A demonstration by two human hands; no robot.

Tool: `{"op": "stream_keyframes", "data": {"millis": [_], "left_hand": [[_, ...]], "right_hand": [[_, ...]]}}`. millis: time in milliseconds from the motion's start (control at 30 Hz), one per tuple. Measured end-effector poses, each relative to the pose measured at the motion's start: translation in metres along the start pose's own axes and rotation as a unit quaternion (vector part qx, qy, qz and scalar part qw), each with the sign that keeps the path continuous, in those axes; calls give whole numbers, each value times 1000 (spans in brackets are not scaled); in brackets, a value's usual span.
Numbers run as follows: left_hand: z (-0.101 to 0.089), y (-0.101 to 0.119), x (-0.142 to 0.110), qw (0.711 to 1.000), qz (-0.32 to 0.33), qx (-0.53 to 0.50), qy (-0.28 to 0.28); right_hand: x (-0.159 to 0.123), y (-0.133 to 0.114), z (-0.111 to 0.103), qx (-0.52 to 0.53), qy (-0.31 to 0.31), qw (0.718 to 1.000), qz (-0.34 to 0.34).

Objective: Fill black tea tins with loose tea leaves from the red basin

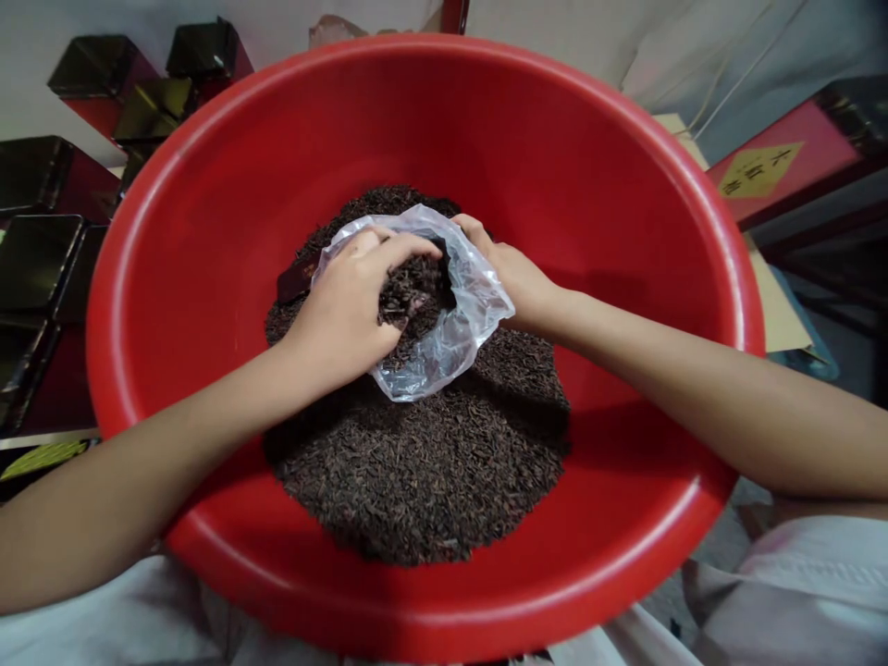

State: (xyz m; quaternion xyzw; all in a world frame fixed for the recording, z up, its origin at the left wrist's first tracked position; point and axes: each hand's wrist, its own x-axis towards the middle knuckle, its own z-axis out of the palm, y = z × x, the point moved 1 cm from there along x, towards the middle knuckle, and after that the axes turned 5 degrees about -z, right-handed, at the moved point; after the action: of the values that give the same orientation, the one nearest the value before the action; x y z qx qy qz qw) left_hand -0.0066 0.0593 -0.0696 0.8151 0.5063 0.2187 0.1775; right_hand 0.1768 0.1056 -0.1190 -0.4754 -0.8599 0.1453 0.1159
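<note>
A red tub (430,634) holds dark leaves (423,481), a plastic bag (482,268) above them. The person's left hand (351,301) curls its fingers around leaves in the bag's mouth — the right hand (519,276), partly hidden, clamps its side. Beyond stand tins (93,67).

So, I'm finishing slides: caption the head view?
Left hand cups dark leaves, right hand holds plastic bag inside red basin.

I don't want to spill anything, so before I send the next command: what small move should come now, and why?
Probably loosen the left hand so any dark dried flakes in its grasp drop into the clear plastic bag: its fingers curve around flakes at the bag's open mouth, while the right hand holds the bag's side.
</note>
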Motion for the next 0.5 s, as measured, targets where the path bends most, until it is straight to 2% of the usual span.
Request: {"op": "stream_keyframes", "data": {"millis": [167, 367, 500], "left_hand": [[1, 0, 0, 998, 22, 45, -42], [-4, 12, -5, 998, -7, 49, -37], [-4, 14, -7, 998, -26, 51, -24]], "right_hand": [[0, -5, -4, -8, -42, 999, 28], [1, 1, 1, 9, 4, 1000, -3], [0, 0, 2, 3, 0, 1000, -1]]}}
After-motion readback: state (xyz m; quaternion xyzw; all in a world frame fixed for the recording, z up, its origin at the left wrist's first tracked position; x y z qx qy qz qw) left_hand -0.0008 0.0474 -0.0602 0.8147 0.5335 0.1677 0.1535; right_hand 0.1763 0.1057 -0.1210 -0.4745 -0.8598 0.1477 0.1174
